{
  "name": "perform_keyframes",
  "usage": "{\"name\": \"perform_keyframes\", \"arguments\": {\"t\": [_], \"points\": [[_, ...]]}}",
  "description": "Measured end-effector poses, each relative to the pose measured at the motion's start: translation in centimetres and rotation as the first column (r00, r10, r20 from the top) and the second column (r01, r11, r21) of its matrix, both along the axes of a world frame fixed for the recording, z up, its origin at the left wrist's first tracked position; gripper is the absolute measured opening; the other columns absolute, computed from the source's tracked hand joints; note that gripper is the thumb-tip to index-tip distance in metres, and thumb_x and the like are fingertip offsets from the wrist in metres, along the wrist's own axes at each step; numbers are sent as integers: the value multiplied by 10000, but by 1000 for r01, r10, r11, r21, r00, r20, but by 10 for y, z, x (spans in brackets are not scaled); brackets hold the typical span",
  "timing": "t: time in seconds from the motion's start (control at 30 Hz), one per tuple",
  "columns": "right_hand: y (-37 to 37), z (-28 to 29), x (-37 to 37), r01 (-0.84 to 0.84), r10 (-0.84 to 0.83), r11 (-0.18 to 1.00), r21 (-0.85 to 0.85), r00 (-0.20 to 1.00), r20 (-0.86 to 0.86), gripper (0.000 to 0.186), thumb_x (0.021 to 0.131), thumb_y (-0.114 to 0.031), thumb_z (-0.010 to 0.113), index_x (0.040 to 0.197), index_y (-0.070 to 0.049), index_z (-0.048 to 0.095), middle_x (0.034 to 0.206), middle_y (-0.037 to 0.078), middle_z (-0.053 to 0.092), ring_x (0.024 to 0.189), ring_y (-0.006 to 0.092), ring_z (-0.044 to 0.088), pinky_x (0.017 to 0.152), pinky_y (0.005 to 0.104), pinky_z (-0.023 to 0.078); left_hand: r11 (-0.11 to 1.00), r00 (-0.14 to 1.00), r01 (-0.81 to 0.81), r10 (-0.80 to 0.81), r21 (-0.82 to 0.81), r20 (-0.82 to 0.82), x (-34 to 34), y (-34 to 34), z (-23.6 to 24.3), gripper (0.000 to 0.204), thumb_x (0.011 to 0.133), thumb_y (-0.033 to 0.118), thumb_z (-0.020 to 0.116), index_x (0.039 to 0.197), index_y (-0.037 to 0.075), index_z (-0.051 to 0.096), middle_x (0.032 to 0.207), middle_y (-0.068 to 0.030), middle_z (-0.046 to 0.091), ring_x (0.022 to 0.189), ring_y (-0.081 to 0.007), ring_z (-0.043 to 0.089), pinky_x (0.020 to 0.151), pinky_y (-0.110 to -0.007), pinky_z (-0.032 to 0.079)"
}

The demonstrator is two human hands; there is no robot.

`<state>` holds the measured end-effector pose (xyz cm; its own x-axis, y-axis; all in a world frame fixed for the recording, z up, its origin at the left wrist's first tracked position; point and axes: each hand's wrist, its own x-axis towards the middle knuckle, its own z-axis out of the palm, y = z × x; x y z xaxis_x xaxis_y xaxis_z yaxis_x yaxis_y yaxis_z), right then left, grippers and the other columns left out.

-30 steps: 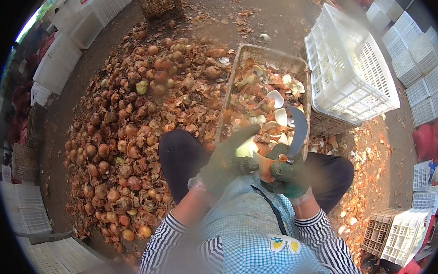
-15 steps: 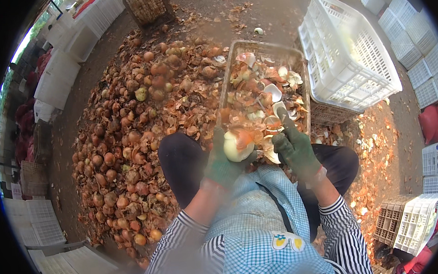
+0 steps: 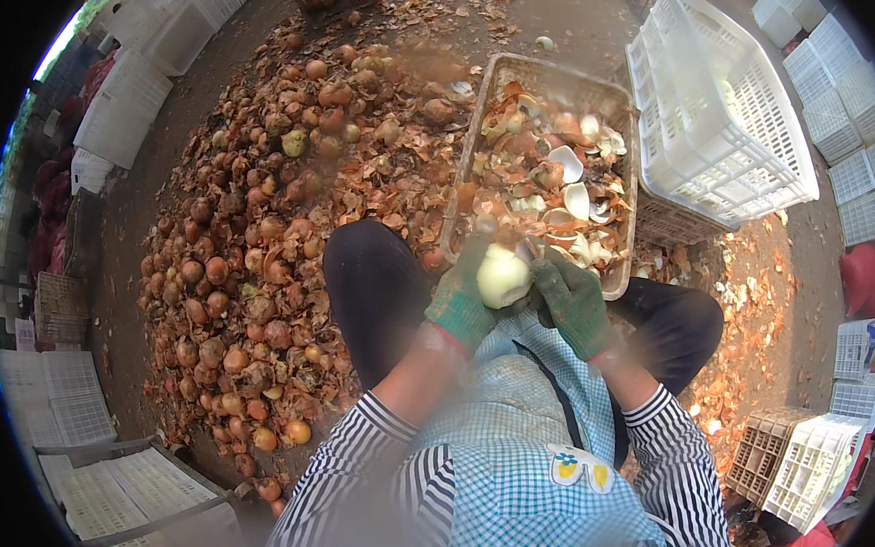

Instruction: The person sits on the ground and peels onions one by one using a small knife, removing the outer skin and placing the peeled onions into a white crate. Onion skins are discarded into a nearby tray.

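A pale, mostly peeled onion [image 3: 504,275] sits in my left hand [image 3: 463,307], which wears a green glove and is closed around its left side and underneath. My right hand [image 3: 572,303], gloved alike, is closed at the onion's right side, fingers bent against it. Whatever lies between those fingers is hidden. Just beyond both hands stands a shallow, dirty plastic crate [image 3: 626,187] holding onion skins and white peeled layers [image 3: 575,201].
A large heap of unpeeled onions [image 3: 217,271] and dry skins spreads to my left. At the far right a white slatted crate [image 3: 664,124] rests on a brown crate [image 3: 670,221]. More white crates [image 3: 119,107] line both sides. My bent knees [image 3: 373,287] flank the work.
The brown skin seen on the onion earlier no longer shows; its pale surface faces up. My right hand has moved in against the onion, its fingers now bent. The view has shifted slightly.
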<state>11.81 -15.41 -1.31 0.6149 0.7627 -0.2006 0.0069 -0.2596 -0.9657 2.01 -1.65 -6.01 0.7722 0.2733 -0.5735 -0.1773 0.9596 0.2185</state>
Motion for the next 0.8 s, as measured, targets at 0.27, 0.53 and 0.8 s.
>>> {"name": "perform_keyframes", "arguments": {"t": [0.27,0.53,0.8], "points": [[-1,-30,108,366,-389,904,-221,919,-69,562,987,-387,562,1434,-56,480,620,-7,535,462,75,464,429,244,380,901,962,153,-230,406,147,-20,10,32,1068,666,581,833,1491,81,377,1183,-179,620,1043,-333,662,824,-475,606],[-23,0,12,96,125,946,311,775,-620,668,977,-446,601,1465,-39,396,792,20,623,579,65,549,485,202,442,221,953,120,-300,968,-49,-16,32,79,1025,674,164,877,1520,53,309,1386,-109,461,1207,-269,553,942,-419,528],[12,31,-23,187,24,924,334,842,-539,620,971,-372,638,1444,-33,423,735,9,616,510,54,489,442,195,383,761,965,-68,-115,645,237,-17,-3,85,863,822,387,783,1464,44,320,1310,-156,535,1154,-260,593,904,-388,550]]}}
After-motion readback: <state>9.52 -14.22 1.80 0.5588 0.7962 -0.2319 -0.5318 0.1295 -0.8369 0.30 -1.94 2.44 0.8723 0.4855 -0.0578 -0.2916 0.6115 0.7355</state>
